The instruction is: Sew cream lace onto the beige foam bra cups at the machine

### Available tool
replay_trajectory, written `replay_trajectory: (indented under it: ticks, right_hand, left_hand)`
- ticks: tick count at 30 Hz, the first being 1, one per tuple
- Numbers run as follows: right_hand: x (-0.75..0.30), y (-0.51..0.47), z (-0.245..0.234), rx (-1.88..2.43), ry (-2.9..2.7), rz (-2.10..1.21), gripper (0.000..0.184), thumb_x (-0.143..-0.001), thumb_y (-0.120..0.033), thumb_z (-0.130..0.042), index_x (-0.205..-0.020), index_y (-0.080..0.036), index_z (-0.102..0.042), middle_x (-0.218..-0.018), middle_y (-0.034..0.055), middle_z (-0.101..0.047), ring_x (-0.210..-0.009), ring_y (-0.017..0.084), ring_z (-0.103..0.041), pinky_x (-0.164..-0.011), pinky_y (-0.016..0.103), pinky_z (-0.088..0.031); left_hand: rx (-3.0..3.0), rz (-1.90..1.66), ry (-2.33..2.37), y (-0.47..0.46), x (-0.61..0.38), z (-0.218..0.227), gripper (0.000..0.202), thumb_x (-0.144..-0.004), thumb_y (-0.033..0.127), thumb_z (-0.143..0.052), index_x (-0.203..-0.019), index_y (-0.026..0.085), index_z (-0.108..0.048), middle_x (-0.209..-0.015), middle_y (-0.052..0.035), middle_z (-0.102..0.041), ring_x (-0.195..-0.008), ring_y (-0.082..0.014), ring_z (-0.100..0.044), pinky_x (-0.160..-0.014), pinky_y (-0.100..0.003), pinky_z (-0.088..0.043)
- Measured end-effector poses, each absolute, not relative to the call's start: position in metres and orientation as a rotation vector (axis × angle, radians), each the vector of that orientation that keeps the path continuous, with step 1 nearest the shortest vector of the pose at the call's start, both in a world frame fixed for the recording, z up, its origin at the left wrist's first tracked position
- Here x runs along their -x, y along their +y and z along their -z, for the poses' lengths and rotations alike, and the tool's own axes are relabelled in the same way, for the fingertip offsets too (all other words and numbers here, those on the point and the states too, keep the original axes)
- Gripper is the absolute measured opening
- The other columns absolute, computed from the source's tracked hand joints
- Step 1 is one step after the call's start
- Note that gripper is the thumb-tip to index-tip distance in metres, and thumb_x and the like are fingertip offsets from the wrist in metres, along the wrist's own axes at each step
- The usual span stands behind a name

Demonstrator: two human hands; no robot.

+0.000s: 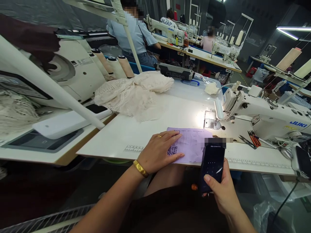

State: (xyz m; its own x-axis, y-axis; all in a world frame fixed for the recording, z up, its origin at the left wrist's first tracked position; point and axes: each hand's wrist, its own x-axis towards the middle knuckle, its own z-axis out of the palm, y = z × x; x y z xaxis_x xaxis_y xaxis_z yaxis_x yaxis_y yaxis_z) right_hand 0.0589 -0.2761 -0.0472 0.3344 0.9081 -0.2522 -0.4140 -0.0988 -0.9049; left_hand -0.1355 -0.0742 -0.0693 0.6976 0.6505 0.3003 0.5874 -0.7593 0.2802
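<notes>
Fingers of right hand (222, 191) grasping phone (212, 164), top pointing away, left hand (159, 151) released on purple slip (193, 145)

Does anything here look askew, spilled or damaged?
Nothing is spilled or damaged. The lilac paper sheet under the left hand lies askew to the front edge of the white table; the cream lace fabric sits in a loose heap. The right hand holds a dark smartphone.
</notes>
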Motion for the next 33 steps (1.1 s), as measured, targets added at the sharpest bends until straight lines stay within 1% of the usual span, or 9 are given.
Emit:
replay_trajectory:
  ticks: [5, 9, 16, 20, 23, 24, 26, 29, 33]
  right_hand:
    - [-0.057, -0.279, 0.054, 1.109, -0.462, -1.220, 0.102, -0.075, -0.040, -0.094, -0.153, -0.035, -0.028, -0.112, 0.0039, -0.071, -0.078, 0.018, -0.069, -0.063, 0.032, -0.061]
    - [-0.057, -0.281, 0.056, 1.049, -0.481, -1.271, 0.109, -0.071, -0.041, -0.095, -0.156, -0.033, -0.027, -0.129, 0.0098, -0.069, -0.088, 0.022, -0.069, -0.072, 0.037, -0.061]
    - [-0.056, -0.278, 0.060, 1.005, -0.555, -1.285, 0.115, -0.067, -0.032, -0.095, -0.157, -0.033, -0.025, -0.127, 0.0096, -0.070, -0.080, 0.020, -0.069, -0.073, 0.038, -0.060]
    - [-0.060, -0.279, 0.074, 1.031, -0.591, -1.271, 0.117, -0.065, -0.032, -0.096, -0.158, -0.035, -0.026, -0.138, 0.0109, -0.065, -0.082, 0.020, -0.070, -0.072, 0.037, -0.062]
    - [-0.062, -0.280, 0.076, 1.032, -0.592, -1.319, 0.119, -0.067, -0.034, -0.097, -0.161, -0.037, -0.024, -0.134, 0.0097, -0.069, -0.076, 0.018, -0.070, -0.067, 0.034, -0.060]
    - [-0.062, -0.280, 0.074, 1.011, -0.584, -1.341, 0.118, -0.066, -0.035, -0.097, -0.160, -0.036, -0.027, -0.133, 0.0098, -0.069, -0.078, 0.020, -0.071, -0.067, 0.034, -0.060]
    - [-0.060, -0.278, 0.066, 0.950, -0.542, -1.358, 0.111, -0.064, -0.038, -0.097, -0.157, -0.035, -0.036, -0.139, 0.0109, -0.068, -0.097, 0.027, -0.074, -0.076, 0.038, -0.062]
    - [-0.058, -0.271, 0.055, 0.903, -0.448, -1.328, 0.091, -0.071, -0.042, -0.092, -0.151, -0.032, -0.050, -0.152, 0.0097, -0.061, -0.134, 0.035, -0.062, -0.099, 0.048, -0.058]
    - [-0.059, -0.259, 0.055, 0.998, -0.324, -1.278, 0.072, -0.080, -0.052, -0.086, -0.143, -0.029, -0.062, -0.144, 0.0080, -0.069, -0.139, 0.033, -0.059, -0.110, 0.051, -0.053]
  left_hand:
    - [-2.773, -0.600, 0.994, -0.072, 0.138, 0.074, 0.068, -0.091, 0.061, -0.069, -0.146, 0.023, -0.060, -0.151, -0.0111, -0.063, -0.138, -0.0378, -0.059, -0.111, -0.058, -0.050]
    - [-2.781, -0.621, 0.992, -0.073, 0.138, 0.074, 0.067, -0.090, 0.059, -0.071, -0.146, 0.023, -0.061, -0.151, -0.0105, -0.063, -0.136, -0.0371, -0.060, -0.111, -0.057, -0.051]
    - [-2.787, -0.627, 0.988, -0.073, 0.137, 0.073, 0.066, -0.089, 0.056, -0.074, -0.145, 0.023, -0.063, -0.150, -0.0105, -0.063, -0.136, -0.0369, -0.061, -0.111, -0.056, -0.051]
    - [-2.781, -0.637, 0.984, -0.072, 0.138, 0.073, 0.065, -0.089, 0.057, -0.072, -0.144, 0.024, -0.063, -0.150, -0.0100, -0.064, -0.136, -0.0364, -0.060, -0.112, -0.054, -0.051]
    - [-2.780, -0.624, 0.983, -0.073, 0.138, 0.073, 0.066, -0.089, 0.057, -0.073, -0.145, 0.025, -0.062, -0.151, -0.0100, -0.063, -0.136, -0.0361, -0.060, -0.113, -0.054, -0.050]
    - [-2.776, -0.625, 0.984, -0.073, 0.138, 0.073, 0.066, -0.089, 0.056, -0.073, -0.145, 0.025, -0.062, -0.151, -0.0099, -0.063, -0.136, -0.0361, -0.060, -0.113, -0.054, -0.050]
    - [-2.763, -0.639, 0.987, -0.073, 0.138, 0.074, 0.065, -0.088, 0.056, -0.074, -0.145, 0.025, -0.063, -0.150, -0.0097, -0.063, -0.136, -0.0362, -0.060, -0.113, -0.055, -0.050]
    - [-2.743, -0.652, 0.982, -0.072, 0.138, 0.074, 0.065, -0.087, 0.055, -0.074, -0.144, 0.025, -0.063, -0.149, -0.0096, -0.064, -0.137, -0.0368, -0.059, -0.113, -0.055, -0.050]
    - [-2.726, -0.640, 0.953, -0.071, 0.138, 0.074, 0.068, -0.087, 0.055, -0.076, -0.145, 0.023, -0.062, -0.149, -0.0104, -0.064, -0.138, -0.0382, -0.058, -0.113, -0.058, -0.050]
